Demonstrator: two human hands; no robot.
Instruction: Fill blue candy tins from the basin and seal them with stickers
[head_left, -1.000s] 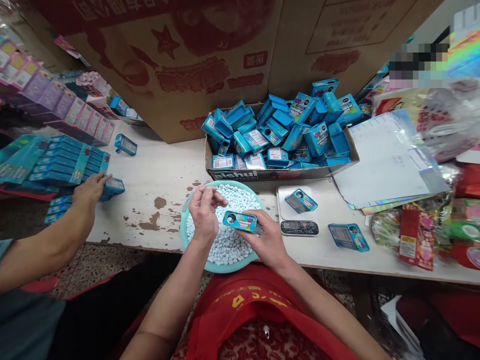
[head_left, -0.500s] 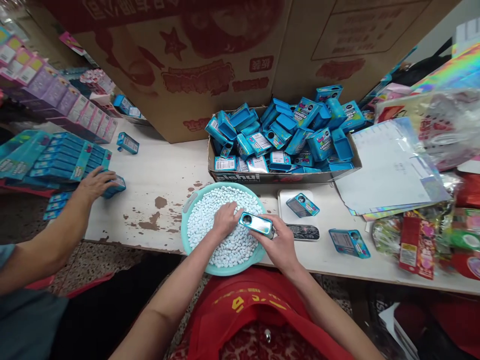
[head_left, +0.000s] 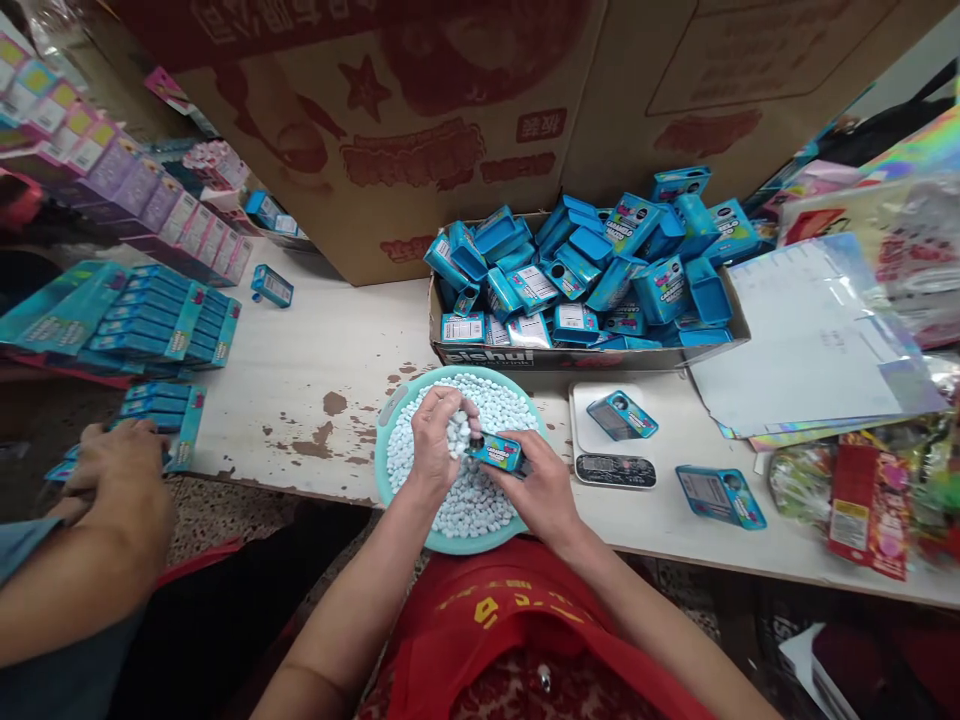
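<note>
A mint-green basin [head_left: 383, 455] full of small white candies [head_left: 469, 512] sits at the table's front edge. Over it, my left hand [head_left: 435, 438] is cupped around a small heap of candies, its fingers curled beside the round opening of a blue candy tin. My right hand [head_left: 546, 488] grips that blue tin [head_left: 499, 452] by its far end. The tin lies nearly level, opening toward my left hand, label up. Whether candies are passing into the opening is hard to make out.
Blue tins fill a cardboard tray [head_left: 480, 357] behind the basin. To the right, one tin [head_left: 622, 416] rests on a digital scale [head_left: 615, 470] and another tin [head_left: 721, 496] lies on the table. At left, a co-worker's hands [head_left: 124, 465] are at stacked blue packs [head_left: 161, 315].
My left hand has lifted from the basin with candies in it. The tin has turned label up, its opening against my left hand. The co-worker's hand has moved nearer to the table edge.
</note>
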